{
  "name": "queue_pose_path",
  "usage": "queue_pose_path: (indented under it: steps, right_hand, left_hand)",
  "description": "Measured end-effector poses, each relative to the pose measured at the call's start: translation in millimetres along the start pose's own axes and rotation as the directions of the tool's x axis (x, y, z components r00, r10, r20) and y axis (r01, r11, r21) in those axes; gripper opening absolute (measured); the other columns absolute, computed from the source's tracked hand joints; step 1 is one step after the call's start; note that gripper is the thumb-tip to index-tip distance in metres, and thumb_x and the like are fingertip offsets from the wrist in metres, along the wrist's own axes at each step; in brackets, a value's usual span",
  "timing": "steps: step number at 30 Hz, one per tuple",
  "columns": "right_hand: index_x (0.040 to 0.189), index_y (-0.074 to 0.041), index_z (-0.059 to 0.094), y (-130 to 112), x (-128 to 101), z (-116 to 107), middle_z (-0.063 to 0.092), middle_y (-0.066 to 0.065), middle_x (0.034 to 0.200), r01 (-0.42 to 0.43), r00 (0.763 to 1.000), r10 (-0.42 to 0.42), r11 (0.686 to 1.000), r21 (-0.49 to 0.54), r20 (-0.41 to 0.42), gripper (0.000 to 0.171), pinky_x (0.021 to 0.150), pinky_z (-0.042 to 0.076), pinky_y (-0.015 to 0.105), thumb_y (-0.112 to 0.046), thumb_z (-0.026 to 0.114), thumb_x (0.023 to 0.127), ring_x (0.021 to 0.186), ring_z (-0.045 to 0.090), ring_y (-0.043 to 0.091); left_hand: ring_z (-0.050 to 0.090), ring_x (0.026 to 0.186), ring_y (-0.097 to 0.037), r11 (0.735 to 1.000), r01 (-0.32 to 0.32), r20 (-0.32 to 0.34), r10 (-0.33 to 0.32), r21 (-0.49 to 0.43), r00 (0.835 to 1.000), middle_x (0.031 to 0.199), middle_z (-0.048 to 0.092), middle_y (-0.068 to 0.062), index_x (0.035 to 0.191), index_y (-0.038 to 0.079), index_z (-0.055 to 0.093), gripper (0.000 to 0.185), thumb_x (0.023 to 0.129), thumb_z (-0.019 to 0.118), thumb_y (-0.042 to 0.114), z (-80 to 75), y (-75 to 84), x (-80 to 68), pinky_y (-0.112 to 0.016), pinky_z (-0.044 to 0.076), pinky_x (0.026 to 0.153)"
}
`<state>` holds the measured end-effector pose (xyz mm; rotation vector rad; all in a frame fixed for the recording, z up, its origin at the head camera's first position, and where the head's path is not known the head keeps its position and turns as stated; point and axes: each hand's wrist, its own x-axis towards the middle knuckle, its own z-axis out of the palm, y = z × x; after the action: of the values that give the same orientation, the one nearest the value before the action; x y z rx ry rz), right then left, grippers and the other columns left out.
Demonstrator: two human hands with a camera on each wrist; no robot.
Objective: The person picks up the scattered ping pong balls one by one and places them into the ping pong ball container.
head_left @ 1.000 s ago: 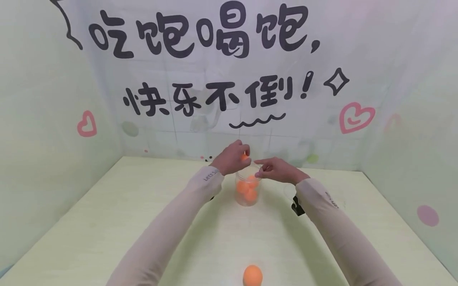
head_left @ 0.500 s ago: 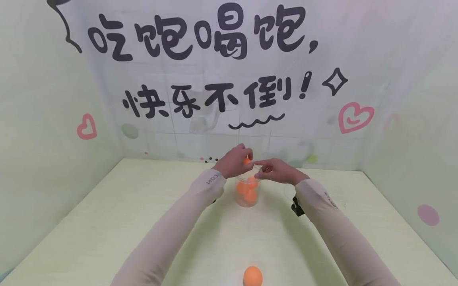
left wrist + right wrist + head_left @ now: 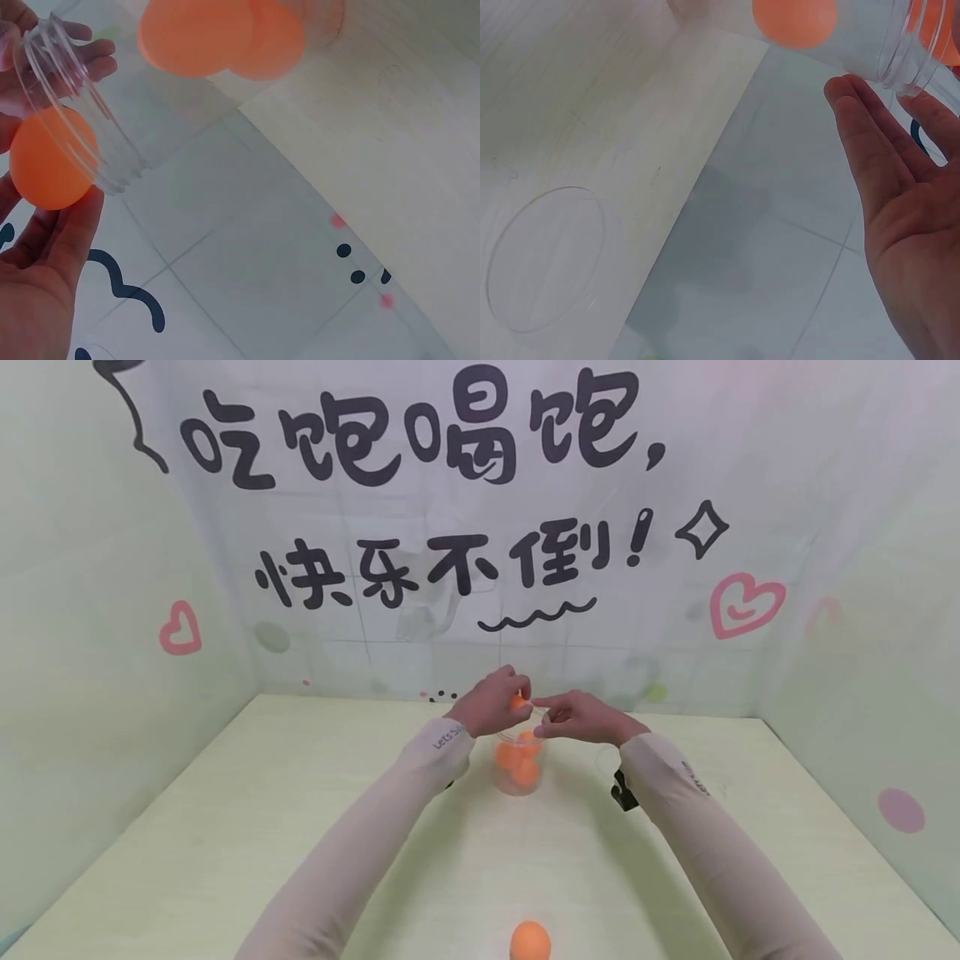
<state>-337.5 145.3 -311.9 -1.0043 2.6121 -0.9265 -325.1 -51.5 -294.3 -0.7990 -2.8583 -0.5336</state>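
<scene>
A clear jar (image 3: 517, 787) stands near the back of the table with orange balls (image 3: 525, 770) inside, seen through its wall. Over the jar's mouth, my left hand (image 3: 491, 703) pinches another orange ball (image 3: 51, 169); in the left wrist view this ball sits against the threaded rim (image 3: 112, 169). My right hand (image 3: 583, 718) holds the rim from the right, thumb on the near side and index finger reaching across the top. Its other fingers (image 3: 866, 135) extend beside the jar in the right wrist view.
A lone orange ball (image 3: 530, 941) lies at the table's near edge. A clear round disc, like a lid (image 3: 547, 259), lies flat to the right of the jar. A printed curtain (image 3: 420, 652) hangs close behind the table (image 3: 300, 793).
My left hand has come slightly down and right, bringing its ball closer to the jar's mouth. My right hand has stayed at the rim. The view has shifted slightly.
</scene>
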Motion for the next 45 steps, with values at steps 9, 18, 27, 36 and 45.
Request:
queue_pose_path:
  steps: [9,18,27,36,45]
  right_hand:
    - [0.139,-0.002,0.047,-4.6,-2.5,0.9,0.072,0.007,0.097,-0.010,1.000,0.010,1.000,0.017,0.008,0.061,0.091,0.052,0.041,-0.031,0.067,0.088,0.103,0.067,0.025]
    - [0.140,-0.002,0.045,-3.8,-4.8,1.2,0.072,0.009,0.100,-0.006,1.000,0.006,1.000,0.007,0.006,0.062,0.089,0.052,0.041,-0.031,0.066,0.089,0.099,0.068,0.022]
    - [0.140,-0.003,0.046,-3.1,-3.1,0.6,0.071,0.009,0.098,-0.016,1.000,0.016,1.000,0.001,0.004,0.060,0.082,0.052,0.036,-0.029,0.065,0.090,0.090,0.068,0.019]
    - [0.141,-0.007,0.046,-4.3,-2.2,1.0,0.070,0.010,0.102,-0.048,0.999,0.048,0.999,0.010,0.006,0.059,0.085,0.052,0.038,-0.030,0.065,0.090,0.094,0.067,0.019]
    - [0.141,-0.006,0.045,-3.7,-2.7,0.2,0.071,0.009,0.100,-0.056,0.998,0.056,0.998,0.018,0.006,0.061,0.085,0.052,0.037,-0.031,0.066,0.089,0.091,0.067,0.016]
  left_hand:
    - [0.049,0.074,-0.016,1.000,-0.003,0.033,0.004,-0.022,0.999,0.091,0.049,-0.004,0.096,0.010,0.064,0.011,0.088,0.060,0.016,2.2,3.1,0.8,-0.023,0.040,0.060]
    - [0.051,0.079,-0.017,0.999,0.002,0.101,0.003,-0.054,0.995,0.093,0.051,-0.004,0.097,0.010,0.065,0.011,0.088,0.062,0.015,8.1,1.0,3.5,-0.022,0.043,0.064]
    - [0.051,0.080,-0.017,0.998,-0.001,0.153,0.010,-0.060,0.988,0.096,0.054,-0.007,0.100,0.010,0.064,0.013,0.089,0.063,0.016,4.2,2.9,2.7,-0.024,0.044,0.068]
    - [0.053,0.081,-0.017,0.999,-0.012,0.167,0.020,-0.044,0.986,0.097,0.055,-0.007,0.099,0.010,0.064,0.011,0.089,0.062,0.013,3.3,2.7,3.0,-0.025,0.046,0.069]
    - [0.052,0.080,-0.017,0.999,-0.016,0.170,0.020,-0.030,0.985,0.095,0.053,-0.005,0.098,0.010,0.064,0.010,0.089,0.062,0.013,2.3,2.6,4.1,-0.025,0.046,0.067]
